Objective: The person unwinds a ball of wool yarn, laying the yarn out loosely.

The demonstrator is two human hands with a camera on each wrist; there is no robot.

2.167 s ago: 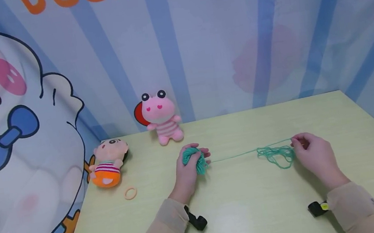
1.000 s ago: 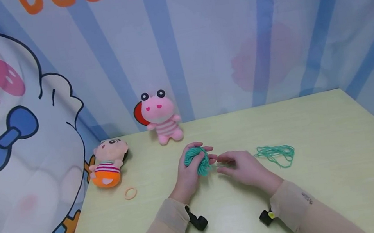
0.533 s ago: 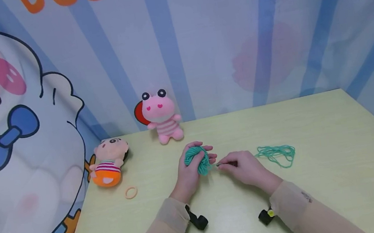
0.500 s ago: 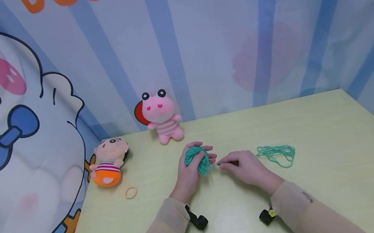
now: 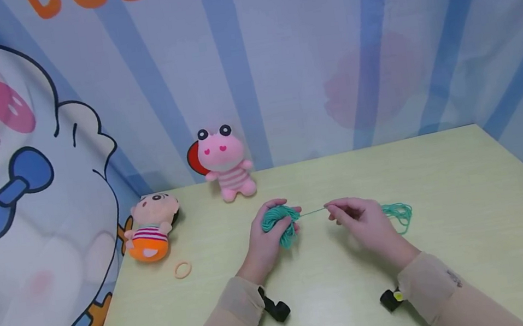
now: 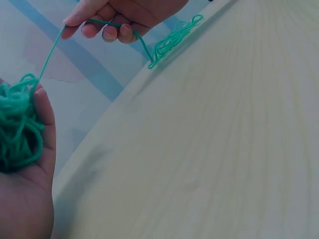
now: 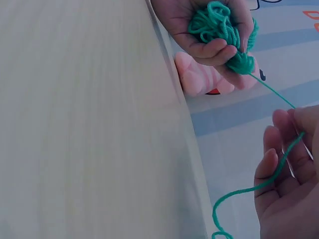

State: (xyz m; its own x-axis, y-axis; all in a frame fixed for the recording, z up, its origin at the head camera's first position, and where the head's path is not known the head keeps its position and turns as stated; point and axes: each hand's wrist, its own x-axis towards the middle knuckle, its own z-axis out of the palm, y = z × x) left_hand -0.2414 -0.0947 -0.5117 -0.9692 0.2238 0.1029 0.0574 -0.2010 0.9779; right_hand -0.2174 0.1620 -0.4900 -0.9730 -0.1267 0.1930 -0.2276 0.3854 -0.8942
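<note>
My left hand (image 5: 264, 240) grips a wound bundle of green yarn (image 5: 276, 218), thumb across its front and fingers curled behind. From the bundle a taut strand (image 5: 313, 211) runs right to my right hand (image 5: 369, 226), which pinches it between thumb and index finger. In the right wrist view the strand's tail (image 7: 239, 191) crosses the loosely bent fingers and hangs below them. On the table a loose tangle of the same yarn (image 5: 401, 213) lies just behind the right hand, partly hidden by it.
A pink striped plush toy (image 5: 230, 175) sits at the table's back edge. To the left lie a doll in orange shorts (image 5: 150, 244) and a small peach-coloured ring (image 5: 183, 270). Behind the pale table (image 5: 330, 308) hangs a blue striped curtain (image 5: 299, 70).
My right hand pinched the strand close by the bundle, then drew it up and to the right. The left hand has turned the bundle slightly rightward. The tangle stays put.
</note>
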